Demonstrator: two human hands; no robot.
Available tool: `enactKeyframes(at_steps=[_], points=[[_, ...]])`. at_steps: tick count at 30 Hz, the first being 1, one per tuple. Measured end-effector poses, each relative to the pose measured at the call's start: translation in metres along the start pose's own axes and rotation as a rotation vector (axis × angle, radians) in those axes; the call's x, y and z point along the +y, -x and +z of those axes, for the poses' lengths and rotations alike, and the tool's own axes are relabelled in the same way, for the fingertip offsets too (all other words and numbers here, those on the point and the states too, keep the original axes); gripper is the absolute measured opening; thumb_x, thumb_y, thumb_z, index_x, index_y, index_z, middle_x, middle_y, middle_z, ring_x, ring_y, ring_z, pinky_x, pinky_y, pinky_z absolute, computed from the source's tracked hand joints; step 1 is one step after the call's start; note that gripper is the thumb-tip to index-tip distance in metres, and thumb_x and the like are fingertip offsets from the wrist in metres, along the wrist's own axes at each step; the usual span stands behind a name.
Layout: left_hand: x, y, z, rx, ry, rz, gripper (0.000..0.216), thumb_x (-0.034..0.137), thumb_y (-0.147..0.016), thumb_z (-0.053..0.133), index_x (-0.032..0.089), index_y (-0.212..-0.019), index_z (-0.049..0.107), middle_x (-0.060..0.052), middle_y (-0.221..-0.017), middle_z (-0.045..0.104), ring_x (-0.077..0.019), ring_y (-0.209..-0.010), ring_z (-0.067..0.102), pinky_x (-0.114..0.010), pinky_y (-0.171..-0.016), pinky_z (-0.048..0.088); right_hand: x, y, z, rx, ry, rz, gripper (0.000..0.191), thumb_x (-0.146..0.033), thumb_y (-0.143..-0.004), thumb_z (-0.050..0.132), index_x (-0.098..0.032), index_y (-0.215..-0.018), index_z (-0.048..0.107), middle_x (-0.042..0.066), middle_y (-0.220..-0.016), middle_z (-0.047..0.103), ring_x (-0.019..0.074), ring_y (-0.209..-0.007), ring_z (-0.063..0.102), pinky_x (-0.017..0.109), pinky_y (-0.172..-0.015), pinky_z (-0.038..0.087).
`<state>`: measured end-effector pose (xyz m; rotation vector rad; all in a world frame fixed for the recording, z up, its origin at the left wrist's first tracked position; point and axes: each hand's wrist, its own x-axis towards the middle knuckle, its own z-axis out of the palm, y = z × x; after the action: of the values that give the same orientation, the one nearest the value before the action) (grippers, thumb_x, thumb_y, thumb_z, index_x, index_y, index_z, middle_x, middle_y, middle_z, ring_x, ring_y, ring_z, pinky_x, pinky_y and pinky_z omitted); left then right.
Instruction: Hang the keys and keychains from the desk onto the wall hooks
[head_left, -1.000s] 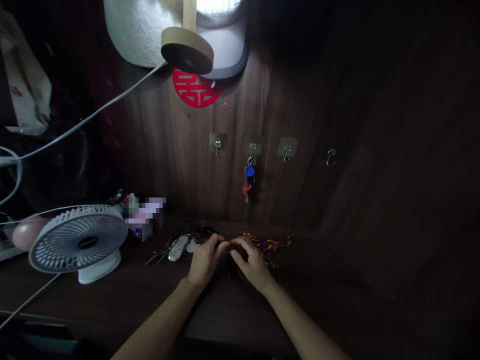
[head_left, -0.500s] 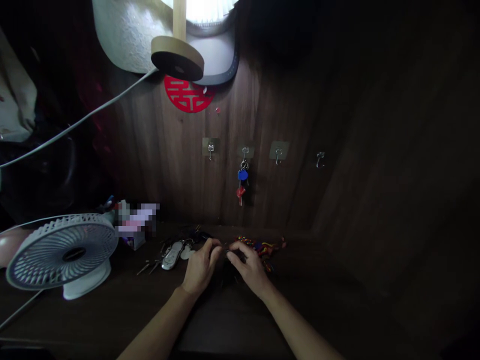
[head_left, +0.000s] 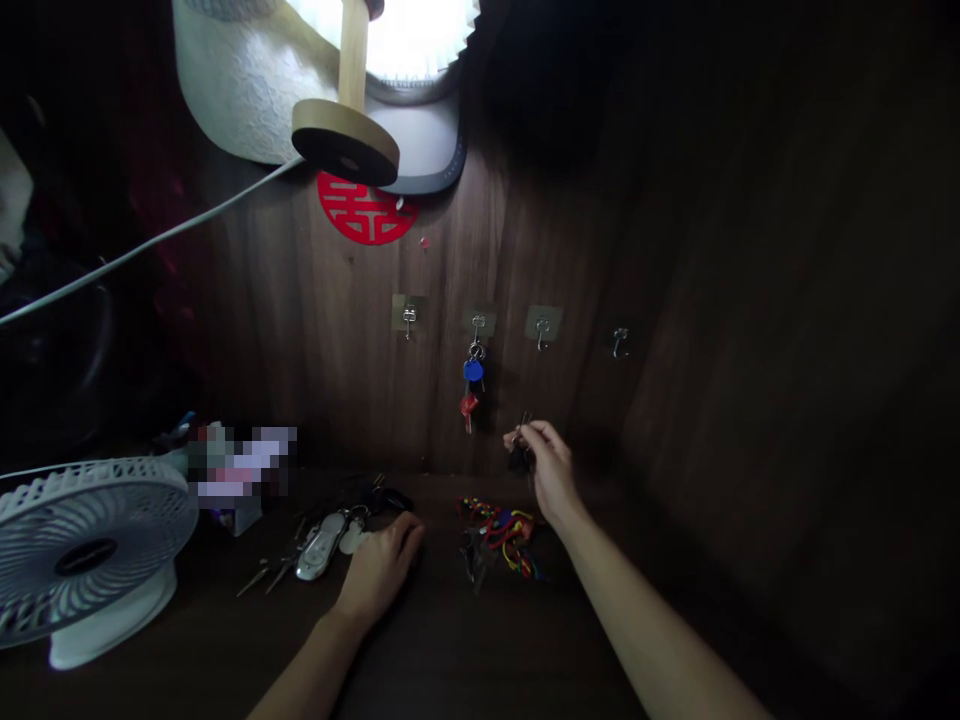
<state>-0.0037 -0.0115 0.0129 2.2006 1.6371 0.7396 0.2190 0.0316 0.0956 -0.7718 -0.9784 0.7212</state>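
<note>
My right hand [head_left: 556, 478] is raised off the tabletop in front of the wall, pinching a small bunch of keys [head_left: 519, 458] with a dark piece on it. Above it is the third metal hook [head_left: 542, 333], holding nothing. My left hand [head_left: 384, 562] rests on the tabletop with its fingers curled in, and no object shows in it. Beside it lies a bunch of keys with a silver fob [head_left: 322, 547] and a round tag. Between the hands is another key bunch with multicoloured braided cords [head_left: 506, 530]. Keys with blue and red covers [head_left: 472, 372] hang from the second hook [head_left: 478, 322].
A white fan [head_left: 97, 560] stands at the left, near a partly blurred box [head_left: 247, 480]. Two more hooks, left [head_left: 409, 318] and right [head_left: 620, 340], are on the wall. Caps [head_left: 240, 90], a lit lamp with a cable and a red paper cutout [head_left: 364, 212] are above.
My hands have moved apart. The right has risen towards the wall with the keys, while the left has settled on the tabletop. The view has shifted slightly.
</note>
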Motion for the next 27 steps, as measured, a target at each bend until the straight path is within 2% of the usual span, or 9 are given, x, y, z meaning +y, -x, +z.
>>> enactKeyframes(at_steps=[6, 12, 21, 27], points=[[0.001, -0.002, -0.001, -0.036, 0.009, -0.019, 0.024, 0.032, -0.093, 0.034, 0.023, -0.092, 0.056, 0.000, -0.078, 0.067, -0.0149, -0.076, 0.065, -0.021, -0.064, 0.038, -0.032, -0.061, 0.009, 0.086, 0.003, -0.093, 0.022, -0.035, -0.061, 0.068, -0.019, -0.067, 0.052, -0.005, -0.052, 0.061, 0.0087, -0.048, 0.056, 0.019, -0.048, 0.042], [0.003, -0.003, -0.002, -0.065, 0.019, -0.036, 0.025, 0.032, -0.093, 0.034, 0.023, -0.089, 0.057, 0.000, -0.076, 0.067, -0.0143, -0.075, 0.064, -0.020, -0.061, 0.037, -0.047, -0.095, 0.019, 0.099, 0.089, -0.155, 0.018, -0.033, -0.065, 0.064, -0.019, -0.068, 0.051, -0.005, -0.051, 0.061, 0.0090, -0.046, 0.057, 0.018, -0.044, 0.041], [0.005, -0.004, -0.003, -0.075, -0.030, -0.055, 0.025, 0.032, -0.093, 0.034, 0.023, -0.091, 0.058, 0.000, -0.078, 0.068, -0.0144, -0.077, 0.065, -0.020, -0.062, 0.038, -0.035, -0.111, 0.015, 0.137, 0.113, -0.054, 0.018, -0.032, -0.067, 0.064, -0.020, -0.067, 0.051, -0.005, -0.049, 0.061, 0.0093, -0.043, 0.056, 0.017, -0.040, 0.037], [0.002, -0.004, -0.001, -0.065, -0.033, -0.041, 0.027, 0.034, -0.093, 0.032, 0.023, -0.092, 0.058, -0.001, -0.080, 0.068, -0.0162, -0.079, 0.065, -0.021, -0.063, 0.038, -0.023, -0.105, 0.008, 0.122, 0.096, -0.038, 0.018, -0.034, -0.065, 0.065, -0.019, -0.071, 0.058, -0.003, -0.056, 0.065, 0.0108, -0.054, 0.060, 0.019, -0.048, 0.040]])
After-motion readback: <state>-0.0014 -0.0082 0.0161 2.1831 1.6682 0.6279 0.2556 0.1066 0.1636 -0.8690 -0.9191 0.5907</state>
